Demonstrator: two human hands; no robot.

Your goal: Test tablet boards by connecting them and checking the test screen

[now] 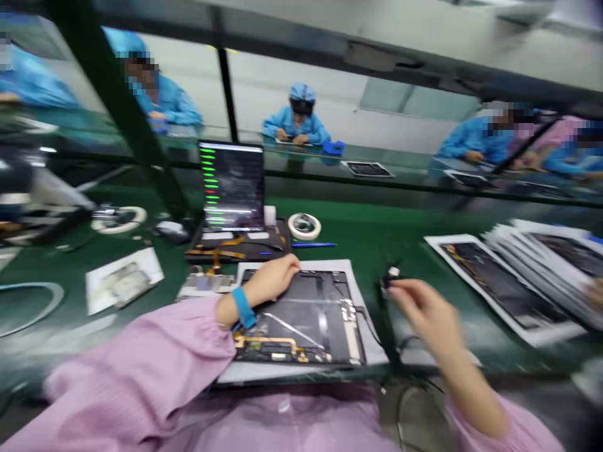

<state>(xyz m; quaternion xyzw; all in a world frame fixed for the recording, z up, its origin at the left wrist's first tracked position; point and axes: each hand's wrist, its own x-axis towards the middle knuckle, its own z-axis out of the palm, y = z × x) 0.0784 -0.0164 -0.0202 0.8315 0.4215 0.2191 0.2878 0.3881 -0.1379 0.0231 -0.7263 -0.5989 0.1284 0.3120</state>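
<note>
An opened tablet (pixel 311 320) with its insides showing lies on a white tray (pixel 372 351) in front of me. My left hand (pixel 273 279), with a blue wrist strap (pixel 244 307), rests closed on the tablet's upper left corner. My right hand (pixel 421 307) hovers to the right of the tablet, blurred, its fingers pinched on a small black-and-white connector (pixel 390 277) with a thin black cable (pixel 372 329) running down beside the tray. Both my sleeves are pink.
A lit screen (pixel 232 186) stands behind on another opened device (pixel 240 245). A tape roll (pixel 304 226) and a blue pen (pixel 313 245) lie beyond. Trays of opened tablets (pixel 518 289) stack at right. People in blue sit at the far bench.
</note>
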